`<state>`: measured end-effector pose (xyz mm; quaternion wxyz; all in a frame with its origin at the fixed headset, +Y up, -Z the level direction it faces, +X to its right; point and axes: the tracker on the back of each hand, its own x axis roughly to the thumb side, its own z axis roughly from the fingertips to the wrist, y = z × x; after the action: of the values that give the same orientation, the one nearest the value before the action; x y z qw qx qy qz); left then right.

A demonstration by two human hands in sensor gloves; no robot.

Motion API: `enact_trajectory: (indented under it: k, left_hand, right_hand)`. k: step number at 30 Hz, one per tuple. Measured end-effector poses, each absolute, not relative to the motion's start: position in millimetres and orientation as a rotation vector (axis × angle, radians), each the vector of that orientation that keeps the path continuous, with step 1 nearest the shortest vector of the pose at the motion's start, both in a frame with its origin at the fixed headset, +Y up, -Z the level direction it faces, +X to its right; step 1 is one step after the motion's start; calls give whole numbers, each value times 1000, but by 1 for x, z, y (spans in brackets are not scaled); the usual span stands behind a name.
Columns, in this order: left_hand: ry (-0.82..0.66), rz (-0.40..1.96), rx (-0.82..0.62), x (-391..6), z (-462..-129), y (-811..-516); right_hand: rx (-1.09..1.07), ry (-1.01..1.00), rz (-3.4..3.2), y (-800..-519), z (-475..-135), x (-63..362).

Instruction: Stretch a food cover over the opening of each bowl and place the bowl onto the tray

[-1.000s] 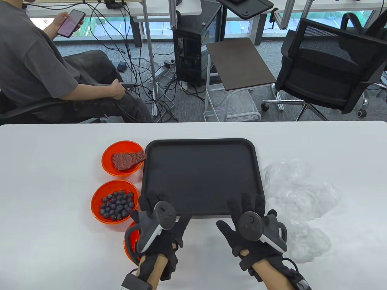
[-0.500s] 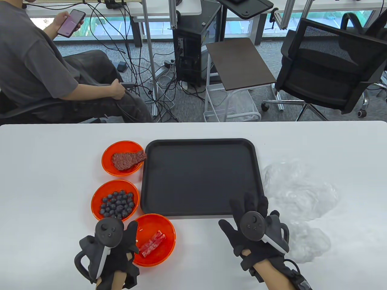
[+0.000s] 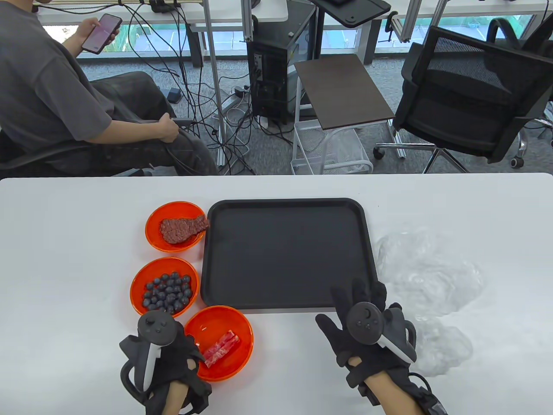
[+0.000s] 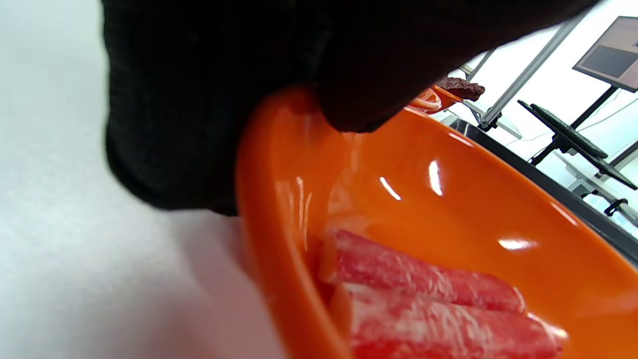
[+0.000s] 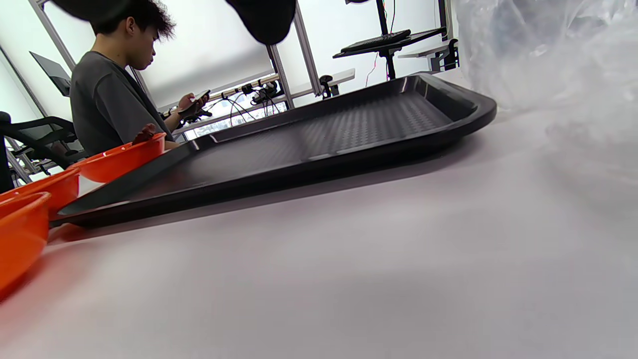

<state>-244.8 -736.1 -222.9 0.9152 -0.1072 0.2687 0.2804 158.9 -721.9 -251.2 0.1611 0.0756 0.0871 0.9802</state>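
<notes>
Left hand (image 3: 166,363) now grips near bowl (image 3: 224,343) (rim pinched).

Beyond the white desk (image 3: 65,259), a seated person (image 3: 47,95) in a grey shirt looks at a phone (image 3: 101,32). Black cables (image 3: 190,86) trail over the carpet beside a dark computer tower (image 3: 272,82). A small brown side table (image 3: 341,90) stands near a black mesh office chair (image 3: 471,95).

hands: left hand (image 3: 166,367), right hand (image 3: 367,341) | black knit gloves | grey-white trackers | bare forearms
</notes>
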Motion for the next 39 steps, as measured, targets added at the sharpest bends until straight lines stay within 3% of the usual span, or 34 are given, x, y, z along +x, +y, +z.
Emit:
enact_trajectory:
  k: [9,24,39]
  left_hand:
    - [473,609,-206,-235,-225,-727]
    - [244,592,-314,-119,-262,-721]
    - [222,583,-351,-104,-272,-735]
  right_hand:
    - [191,222,2790,-720,-252,164]
    - [99,181,2752,-716,-257,186]
    - [90,191,2750,-716,-258,188]
